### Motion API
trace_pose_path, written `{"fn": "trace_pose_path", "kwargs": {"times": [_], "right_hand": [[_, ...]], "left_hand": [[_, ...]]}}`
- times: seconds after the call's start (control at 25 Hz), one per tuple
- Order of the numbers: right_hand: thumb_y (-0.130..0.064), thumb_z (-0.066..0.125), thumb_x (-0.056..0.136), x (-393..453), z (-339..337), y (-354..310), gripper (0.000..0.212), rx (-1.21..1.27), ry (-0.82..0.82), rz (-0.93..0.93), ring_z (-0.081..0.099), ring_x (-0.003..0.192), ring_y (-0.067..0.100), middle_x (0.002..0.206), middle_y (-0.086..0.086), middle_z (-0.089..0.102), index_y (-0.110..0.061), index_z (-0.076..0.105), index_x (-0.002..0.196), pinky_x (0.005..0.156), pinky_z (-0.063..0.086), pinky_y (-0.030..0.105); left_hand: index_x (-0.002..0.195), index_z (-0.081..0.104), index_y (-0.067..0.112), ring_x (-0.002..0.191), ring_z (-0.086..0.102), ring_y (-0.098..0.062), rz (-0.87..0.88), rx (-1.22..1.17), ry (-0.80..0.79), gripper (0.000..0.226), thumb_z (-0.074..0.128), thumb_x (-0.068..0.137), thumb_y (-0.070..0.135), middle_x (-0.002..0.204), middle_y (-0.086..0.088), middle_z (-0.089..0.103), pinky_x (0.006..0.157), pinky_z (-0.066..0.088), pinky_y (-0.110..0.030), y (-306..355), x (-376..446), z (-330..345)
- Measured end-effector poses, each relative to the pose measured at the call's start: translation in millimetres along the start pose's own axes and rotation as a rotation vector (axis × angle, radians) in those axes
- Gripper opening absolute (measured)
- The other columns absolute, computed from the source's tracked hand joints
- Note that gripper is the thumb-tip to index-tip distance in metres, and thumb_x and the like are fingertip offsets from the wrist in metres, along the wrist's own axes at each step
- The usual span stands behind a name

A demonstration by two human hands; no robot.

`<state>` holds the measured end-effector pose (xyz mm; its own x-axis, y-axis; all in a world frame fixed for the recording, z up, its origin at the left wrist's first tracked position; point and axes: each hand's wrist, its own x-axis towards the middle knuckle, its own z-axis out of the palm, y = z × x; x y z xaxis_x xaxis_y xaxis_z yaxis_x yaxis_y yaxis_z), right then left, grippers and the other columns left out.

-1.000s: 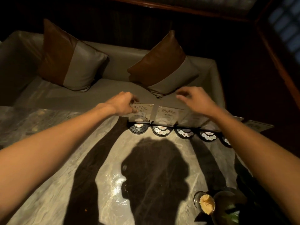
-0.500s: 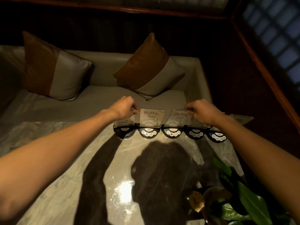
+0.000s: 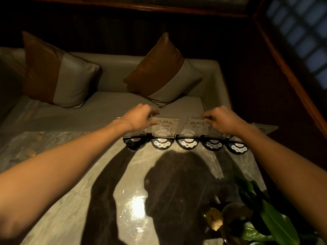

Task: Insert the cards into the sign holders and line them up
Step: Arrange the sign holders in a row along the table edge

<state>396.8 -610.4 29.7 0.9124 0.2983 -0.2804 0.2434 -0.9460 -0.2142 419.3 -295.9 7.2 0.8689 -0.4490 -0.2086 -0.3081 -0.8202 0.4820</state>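
Observation:
Several clear sign holders on black half-round bases stand in a row along the far edge of the marble table (image 3: pixel 88 174). My left hand (image 3: pixel 139 116) rests over the leftmost holder (image 3: pixel 135 141), fingers curled at the top edge of the second holder (image 3: pixel 164 128), whose card reads 09. My right hand (image 3: pixel 221 119) pinches the top right corner of the third holder (image 3: pixel 193 129). Two more holders (image 3: pixel 212 144) (image 3: pixel 238 147) sit partly hidden under my right wrist. A further clear holder (image 3: pixel 265 128) lies flat at the far right.
A grey sofa (image 3: pixel 106 103) with two brown-and-grey cushions (image 3: pixel 58 75) (image 3: pixel 162 71) runs just behind the table. A plant with green leaves (image 3: pixel 276 221) and a small pot (image 3: pixel 235 214) stands at the table's near right corner. Dark wooden wall panels close the right side.
The view has shifted a little. My left hand lifted slightly from the leftmost holder toward the second one. My right hand stays on the third holder's top.

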Motion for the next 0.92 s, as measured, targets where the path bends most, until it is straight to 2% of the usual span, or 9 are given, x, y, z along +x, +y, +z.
{"fn": "trace_pose_path", "kwargs": {"times": [0.08, 0.16, 0.28, 0.52, 0.92], "right_hand": [[-0.018, 0.060, 0.099, 0.6, 1.5, 0.9, 0.028, -0.001, -0.003, 0.003, 0.067, 0.103, 0.019, 0.118, 0.006, 0.074, -0.017, 0.069, 0.126, 0.084, 0.054, 0.034], [-0.018, 0.060, 0.099, 0.7, 1.9, 1.5, 0.028, -0.001, 0.000, 0.004, 0.067, 0.103, 0.020, 0.118, 0.006, 0.074, -0.018, 0.070, 0.125, 0.086, 0.055, 0.037], [-0.017, 0.060, 0.099, 0.9, 1.7, 2.8, 0.028, 0.017, -0.001, 0.013, 0.066, 0.106, 0.019, 0.120, 0.006, 0.073, -0.015, 0.069, 0.126, 0.085, 0.052, 0.031], [-0.017, 0.059, 0.100, 0.2, 1.8, 3.7, 0.029, 0.035, 0.004, 0.017, 0.066, 0.107, 0.020, 0.120, 0.007, 0.073, -0.015, 0.069, 0.127, 0.083, 0.049, 0.030], [-0.018, 0.059, 0.100, -1.8, 0.6, 0.9, 0.030, 0.067, 0.006, 0.042, 0.065, 0.114, 0.022, 0.125, 0.007, 0.071, -0.016, 0.067, 0.129, 0.096, 0.054, 0.041]], "left_hand": [[0.133, 0.063, 0.018, 0.114, 0.066, -0.018, 0.019, -0.015, 0.021, 0.049, 0.071, 0.089, 0.040, 0.129, -0.001, 0.069, 0.100, 0.052, -0.039, 8.4, 4.7, 4.4], [0.126, 0.067, 0.020, 0.112, 0.067, -0.020, 0.035, 0.023, 0.012, 0.039, 0.069, 0.091, 0.037, 0.124, -0.002, 0.071, 0.097, 0.053, -0.041, 13.1, 9.0, 11.1], [0.118, 0.071, 0.022, 0.105, 0.068, -0.022, 0.053, 0.061, 0.026, 0.026, 0.064, 0.096, 0.032, 0.115, -0.002, 0.074, 0.088, 0.053, -0.035, 16.7, 9.8, 19.7], [0.114, 0.072, 0.025, 0.104, 0.069, -0.022, 0.032, 0.033, 0.098, 0.024, 0.064, 0.095, 0.037, 0.112, 0.000, 0.076, 0.089, 0.055, -0.042, 19.1, 8.2, 24.3], [0.119, 0.070, 0.026, 0.108, 0.068, -0.021, 0.043, 0.063, 0.112, 0.027, 0.062, 0.096, 0.038, 0.116, 0.002, 0.074, 0.091, 0.054, -0.041, 24.6, 7.8, 24.1]]}}
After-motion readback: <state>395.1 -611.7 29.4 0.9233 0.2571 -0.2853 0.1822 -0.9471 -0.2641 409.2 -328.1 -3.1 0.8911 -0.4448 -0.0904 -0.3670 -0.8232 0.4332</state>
